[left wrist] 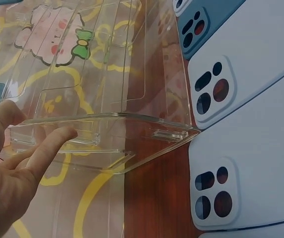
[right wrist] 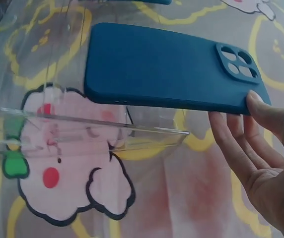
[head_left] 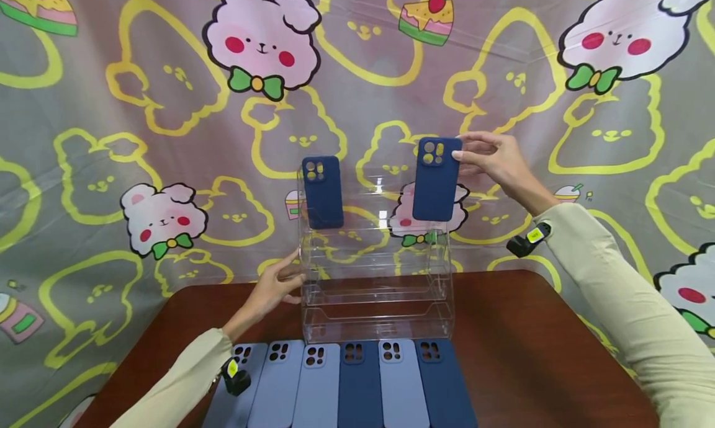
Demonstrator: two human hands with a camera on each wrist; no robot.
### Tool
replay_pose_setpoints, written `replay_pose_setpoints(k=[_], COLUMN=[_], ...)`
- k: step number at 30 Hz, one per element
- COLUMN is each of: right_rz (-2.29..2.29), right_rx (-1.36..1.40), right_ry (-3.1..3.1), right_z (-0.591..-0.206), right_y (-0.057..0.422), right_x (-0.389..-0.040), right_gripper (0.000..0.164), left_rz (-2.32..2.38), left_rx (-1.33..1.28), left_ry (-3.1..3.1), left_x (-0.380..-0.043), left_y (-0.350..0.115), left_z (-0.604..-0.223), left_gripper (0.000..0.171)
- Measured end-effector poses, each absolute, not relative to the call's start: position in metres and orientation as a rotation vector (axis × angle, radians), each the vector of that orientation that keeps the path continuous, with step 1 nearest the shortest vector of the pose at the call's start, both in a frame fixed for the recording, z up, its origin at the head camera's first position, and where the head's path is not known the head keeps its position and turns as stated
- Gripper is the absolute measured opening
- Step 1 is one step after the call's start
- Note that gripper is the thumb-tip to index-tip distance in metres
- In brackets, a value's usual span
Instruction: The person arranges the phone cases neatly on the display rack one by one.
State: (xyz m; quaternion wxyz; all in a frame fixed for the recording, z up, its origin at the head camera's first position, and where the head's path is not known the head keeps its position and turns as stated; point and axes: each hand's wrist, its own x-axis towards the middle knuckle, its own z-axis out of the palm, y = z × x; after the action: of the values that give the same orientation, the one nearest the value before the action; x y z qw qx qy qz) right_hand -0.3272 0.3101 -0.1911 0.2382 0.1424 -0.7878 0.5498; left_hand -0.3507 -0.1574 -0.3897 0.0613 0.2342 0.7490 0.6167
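Observation:
A dark blue phone case (head_left: 438,189) is upright at the upper right of a clear tiered display rack (head_left: 377,329). My right hand (head_left: 491,158) pinches its upper right edge between thumb and fingers, beside the camera cutouts; the right wrist view shows the case (right wrist: 157,69) close to a clear panel edge (right wrist: 157,134). Another dark blue phone case (head_left: 324,195) stands in the rack's top tier at the left. My left hand (head_left: 276,285) grips the rack's left side, thumb and fingers at the edge of the side panel (left wrist: 147,134).
Several phone cases lie side by side in front of the rack, light blue ones (head_left: 315,384) and dark blue ones (head_left: 360,384) among them. They rest on a brown wooden table (head_left: 519,347). Behind hangs a curtain (head_left: 368,99) with cartoon rabbits.

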Motion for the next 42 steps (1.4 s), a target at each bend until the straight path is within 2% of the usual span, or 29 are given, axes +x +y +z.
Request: replay_pose_setpoints(k=[12, 19, 33, 42], right_rz=[1.672, 1.667, 1.196, 0.839], right_rx=[0.439, 0.494, 0.489, 0.405], right_ry=[-1.922, -1.915, -2.295, -2.314], right_z=[-0.179, -0.182, -0.213, -0.21], right_y=[0.298, 0.288, 0.282, 0.277], right_x=[-0.355, -0.367, -0.371, -0.377], right_gripper=[0.03, 0.03, 0.035, 0.032], left_rz=[1.883, 1.886, 1.903, 1.909], left_rx=[0.748, 0.747, 0.759, 0.723], left_ry=[2.25, 2.267, 2.259, 2.266], left_x=[-0.353, -0.351, -0.354, -0.356], left_y=[-0.158, -0.158, -0.157, -0.16], left_z=[-0.386, -0.393, -0.397, -0.397], left_gripper=[0.073, 0.073, 0.073, 0.074])
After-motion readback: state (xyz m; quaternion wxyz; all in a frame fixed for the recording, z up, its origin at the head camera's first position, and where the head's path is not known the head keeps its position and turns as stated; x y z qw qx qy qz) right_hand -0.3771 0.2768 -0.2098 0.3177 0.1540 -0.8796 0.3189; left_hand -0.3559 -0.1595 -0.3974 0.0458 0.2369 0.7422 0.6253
